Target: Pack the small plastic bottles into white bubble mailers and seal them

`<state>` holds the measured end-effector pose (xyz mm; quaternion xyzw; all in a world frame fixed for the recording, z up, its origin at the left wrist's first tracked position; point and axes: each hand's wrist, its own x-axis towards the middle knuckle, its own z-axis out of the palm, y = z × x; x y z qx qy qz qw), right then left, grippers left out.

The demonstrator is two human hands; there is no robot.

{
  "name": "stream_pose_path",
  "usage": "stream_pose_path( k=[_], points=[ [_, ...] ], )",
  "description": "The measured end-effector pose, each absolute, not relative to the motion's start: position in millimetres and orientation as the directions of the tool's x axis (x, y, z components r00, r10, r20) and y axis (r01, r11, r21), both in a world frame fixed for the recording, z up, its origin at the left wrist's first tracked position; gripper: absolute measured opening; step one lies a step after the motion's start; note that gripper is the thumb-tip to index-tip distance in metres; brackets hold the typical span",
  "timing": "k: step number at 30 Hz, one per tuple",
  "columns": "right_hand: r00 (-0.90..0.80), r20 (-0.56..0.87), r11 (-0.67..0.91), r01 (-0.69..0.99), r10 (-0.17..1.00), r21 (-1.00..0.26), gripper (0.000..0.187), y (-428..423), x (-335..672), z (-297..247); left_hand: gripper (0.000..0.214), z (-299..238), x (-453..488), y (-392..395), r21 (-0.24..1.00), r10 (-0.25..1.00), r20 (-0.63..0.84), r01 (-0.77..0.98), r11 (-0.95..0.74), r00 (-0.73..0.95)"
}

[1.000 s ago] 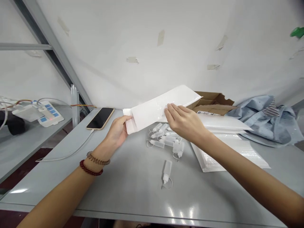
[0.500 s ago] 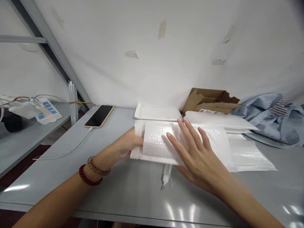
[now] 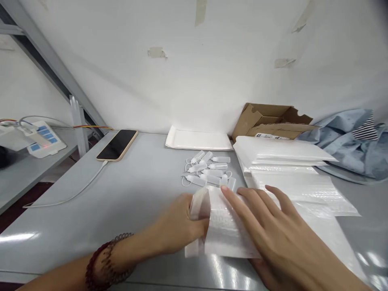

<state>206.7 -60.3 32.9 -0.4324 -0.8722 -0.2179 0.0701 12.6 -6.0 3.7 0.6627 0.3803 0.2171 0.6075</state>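
A white bubble mailer (image 3: 226, 232) is held low over the table, its open end gaping toward the left. My left hand (image 3: 182, 226) grips it at the mouth, with fingers reaching into the opening. Across the right part of the mailer lies my right hand (image 3: 273, 230), fingers over the top face and the thumb side beneath it. Just beyond the mailer, several small clear dropper bottles (image 3: 199, 167) with tethered caps lie loosely together. How far the left fingers go inside is hidden.
More white mailers (image 3: 285, 151) are stacked at the right, and a flat one (image 3: 200, 140) lies by the wall. Behind stand an open cardboard box (image 3: 273, 121) and blue cloth (image 3: 342, 141). A charging phone (image 3: 117, 145) and a power strip (image 3: 47, 139) are at left.
Both hands and the mailer have come closer to me and lower, uncovering the dropper bottles. The mailer's mouth is now spread wider by my left hand. The view has shifted slightly.
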Motion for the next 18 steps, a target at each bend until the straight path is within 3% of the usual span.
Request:
stream_pose_path(
  k=[3, 6, 8, 11, 15, 18],
  points=[
    [-0.596, 0.349, 0.517, 0.802, 0.723, 0.298, 0.073, -57, 220, 34, 0.019, -3, 13, -7, 0.925, 0.806, -0.157, 0.372, -0.083, 0.571],
    [-0.558, 0.356, 0.518, 0.829, 0.75, 0.209, 0.054, -50, 248, 35, 0.023, -8, 11, -6, 0.805, 0.821, -0.023, 0.498, -0.323, 0.571],
    [-0.522, 0.337, 0.516, 0.849, 0.783, 0.116, 0.041, -44, 271, 39, 0.024, -9, 9, -6, 0.702, 0.745, 0.03, 0.517, -0.49, 0.666],
    [-0.492, 0.308, 0.513, 0.858, 0.815, 0.014, 0.042, -35, 300, 48, 0.03, -8, 9, -12, 0.516, 0.625, 0.004, 0.534, -0.67, 0.781],
    [-0.476, 0.314, 0.5, 0.866, 0.822, 0.005, 0.051, -28, 310, 49, 0.02, -12, 12, -17, 0.354, 0.589, -0.079, 0.575, -0.738, 0.804],
    [-0.41, 0.219, 0.417, 0.909, 0.885, 0.014, 0.05, -26, 304, 38, 0.025, -16, 10, -12, 0.385, 0.636, -0.057, 0.605, -0.698, 0.77]
  ],
)
